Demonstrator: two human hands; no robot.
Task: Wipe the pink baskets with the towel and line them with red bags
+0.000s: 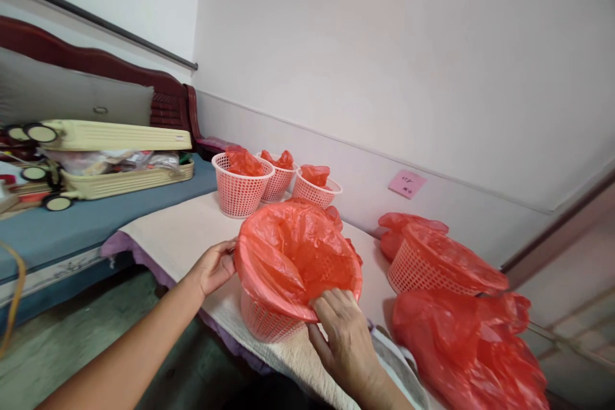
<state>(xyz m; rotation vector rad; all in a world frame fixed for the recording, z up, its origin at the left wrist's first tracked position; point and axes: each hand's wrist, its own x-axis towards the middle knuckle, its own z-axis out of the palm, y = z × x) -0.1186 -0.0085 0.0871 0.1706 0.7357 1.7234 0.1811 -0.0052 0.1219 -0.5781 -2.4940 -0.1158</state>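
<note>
The basket (269,320) in hand is a pale plastic lattice, tipped so its round mouth faces the wearer. A glossy, creased red bag (293,250) lines it and folds over the rim, tinting the pale wall. It sits at the near edge of the cloth-covered worktop (177,224).

Five baskets show altogether. Taking the held one as the centre of the clock, three baskets (239,195) stand at 11 to 12 o'clock, each with a crumpled red bag inside. The fifth basket (418,269), at 3 o'clock, is tilted, a bag over its rim. At 4 o'clock lies a red heap (471,346); how many bags it holds I cannot tell.

The right hand (339,333) pinches the rim at 5 o'clock, fingers inside, thumb below. The left hand (218,266) is at 9 o'clock, loosely curved against the rim; its fingertips are hidden, so I cannot tell how firmly it closes.
</note>
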